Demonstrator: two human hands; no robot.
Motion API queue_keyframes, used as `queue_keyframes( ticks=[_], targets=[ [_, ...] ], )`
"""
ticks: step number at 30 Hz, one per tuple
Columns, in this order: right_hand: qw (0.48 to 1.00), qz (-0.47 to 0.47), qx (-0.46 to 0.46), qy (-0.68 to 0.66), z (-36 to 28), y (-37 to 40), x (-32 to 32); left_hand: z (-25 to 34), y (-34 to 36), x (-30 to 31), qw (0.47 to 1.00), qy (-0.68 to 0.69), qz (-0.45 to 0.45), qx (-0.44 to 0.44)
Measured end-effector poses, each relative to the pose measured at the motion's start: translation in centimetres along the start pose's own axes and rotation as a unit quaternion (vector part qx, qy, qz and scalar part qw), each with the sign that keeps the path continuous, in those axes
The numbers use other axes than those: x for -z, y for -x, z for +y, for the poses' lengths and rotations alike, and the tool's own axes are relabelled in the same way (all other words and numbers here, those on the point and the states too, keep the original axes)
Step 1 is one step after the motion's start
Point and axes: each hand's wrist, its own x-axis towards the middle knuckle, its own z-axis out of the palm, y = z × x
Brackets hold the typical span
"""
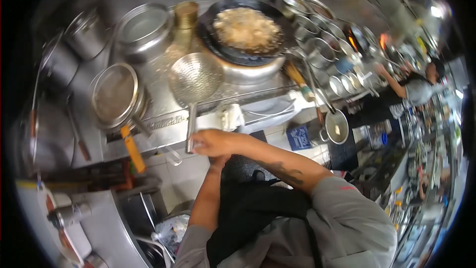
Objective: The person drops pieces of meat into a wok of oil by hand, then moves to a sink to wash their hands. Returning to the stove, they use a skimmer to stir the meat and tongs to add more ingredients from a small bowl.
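My right hand [214, 142] is closed around the handle of a perforated metal skimmer [196, 77]. Its wide round bowl hangs over the stove top, just short of the wok [206, 22]. Pale golden pieces [247, 29] fry in bubbling oil inside that wok. Under my right wrist sits my left hand [219, 160]; its fingers are mostly hidden. To the left of the skimmer, a round fine-mesh strainer [115, 94] with an orange handle rests on a pot.
A large metal pot [144, 27] and a tall brass-coloured can [186, 15] stand behind. Metal containers [320, 52] line the right back, near a brush [297, 77] and a long-handled ladle [336, 128]. Another person [416, 89] works by flames at far right.
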Motion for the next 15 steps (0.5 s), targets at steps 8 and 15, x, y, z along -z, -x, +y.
queue_keyframes(
  ticks=[8,15],
  targets=[
    [0.957,0.108,-0.246,0.109,17.0,24.4,-0.6,-1.0,-5.0,-7.8,0.881,-0.463,-0.066,0.073],
    [0.951,0.158,-0.212,-0.160,21.3,21.0,-5.1,-0.5,-3.6,-11.3,0.978,0.086,-0.093,0.163]
  ],
)
